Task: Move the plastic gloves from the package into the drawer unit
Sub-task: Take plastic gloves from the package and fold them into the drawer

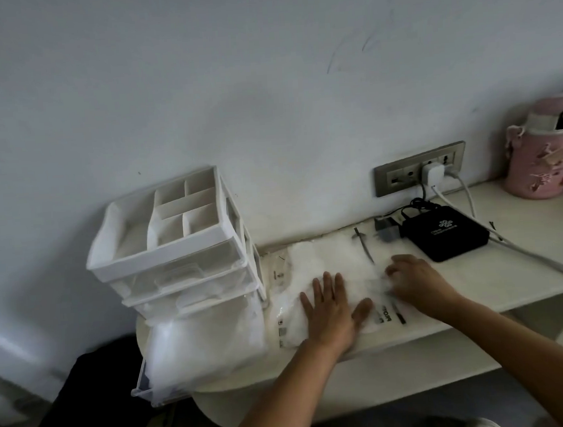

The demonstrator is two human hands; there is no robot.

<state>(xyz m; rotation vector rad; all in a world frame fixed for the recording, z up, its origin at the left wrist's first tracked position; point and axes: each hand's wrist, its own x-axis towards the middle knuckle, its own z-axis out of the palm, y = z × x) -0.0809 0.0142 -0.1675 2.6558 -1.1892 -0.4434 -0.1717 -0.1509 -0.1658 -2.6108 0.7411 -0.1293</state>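
Lower left: drawer unit [176, 254] with bottom drawer [141, 390] pulled out, already holding plastic gloves [203, 349]. Centre: pinning package [326, 260] to counter [510, 264] with flat left hand [333, 306], fingers straight, likely to steady it. Right: right hand [418, 282] at package end, fingers bent; grip unclear.

The left hand [330, 306] and right hand [414, 280] are bare. The left forearm [285, 389], entering from 6 o'clock, and the right forearm [515, 340], entering from 4 o'clock, are bare up to the picture's edge.
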